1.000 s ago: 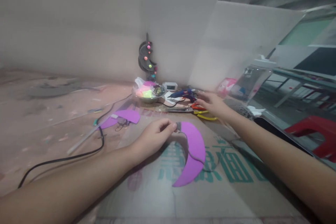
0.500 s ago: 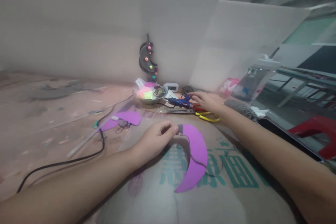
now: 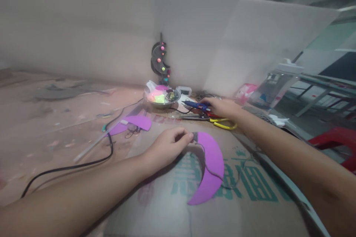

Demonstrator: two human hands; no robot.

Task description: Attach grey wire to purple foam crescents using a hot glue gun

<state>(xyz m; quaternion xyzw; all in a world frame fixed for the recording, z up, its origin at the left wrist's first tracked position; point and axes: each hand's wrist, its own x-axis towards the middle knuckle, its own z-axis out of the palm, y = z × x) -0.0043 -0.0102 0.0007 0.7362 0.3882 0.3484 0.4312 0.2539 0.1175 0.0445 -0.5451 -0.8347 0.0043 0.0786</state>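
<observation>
My left hand [image 3: 171, 144] pinches the upper tip of a purple crescent [image 3: 213, 166], where a dark grey wrap covers its end. A thin grey cord [image 3: 214, 174] runs across the crescent and trails onto the printed cardboard [image 3: 155, 207] beneath. Farther back, my right hand [image 3: 221, 107] is closed around the handle of a blue glue gun [image 3: 196, 105], whose nozzle points left. Just under that hand lie yellow-handled scissors [image 3: 224, 123] and a red-handled tool, partly hidden.
A metal bowl [image 3: 161, 105] holds bright soft balls. Behind it stands a dark crescent ornament [image 3: 160, 59] with coloured beads. Purple cut pieces [image 3: 139, 121], a clear stick [image 3: 90, 150] and a black cable [image 3: 69, 167] lie at left. A clear plastic container [image 3: 274, 89] stands at right.
My right hand has closed on the glue gun, which now sits slightly raised with its nozzle turned. My left hand still holds the crescent; the view has shifted a little.
</observation>
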